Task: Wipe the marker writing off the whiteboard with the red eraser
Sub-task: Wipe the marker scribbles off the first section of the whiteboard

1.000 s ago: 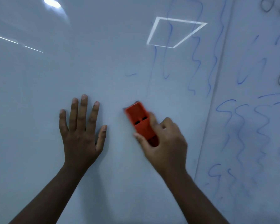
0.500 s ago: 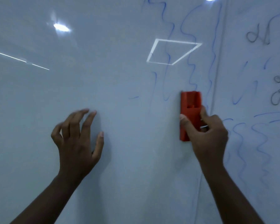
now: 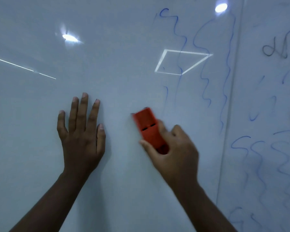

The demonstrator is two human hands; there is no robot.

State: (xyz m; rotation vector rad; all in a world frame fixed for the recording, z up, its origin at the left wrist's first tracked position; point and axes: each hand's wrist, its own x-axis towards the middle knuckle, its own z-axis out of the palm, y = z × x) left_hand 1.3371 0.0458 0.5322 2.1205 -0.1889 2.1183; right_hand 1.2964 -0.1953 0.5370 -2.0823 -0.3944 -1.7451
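Whiteboard (image 3: pixel 32 148) wiping underway: red eraser (image 3: pixel 148 129) gripped by right hand (image 3: pixel 172 153) fingers (image 3: pixel 145 144), left hand (image 3: pixel 81 131) spread flat; blue squiggles (image 3: pixel 206 84) up-right likely to be swept next.

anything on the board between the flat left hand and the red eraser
Nothing: in the head view, the whiteboard between the left hand and the red eraser is bare.

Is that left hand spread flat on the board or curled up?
Spread flat. The left hand lies palm-down on the whiteboard, fingers straight and slightly apart.
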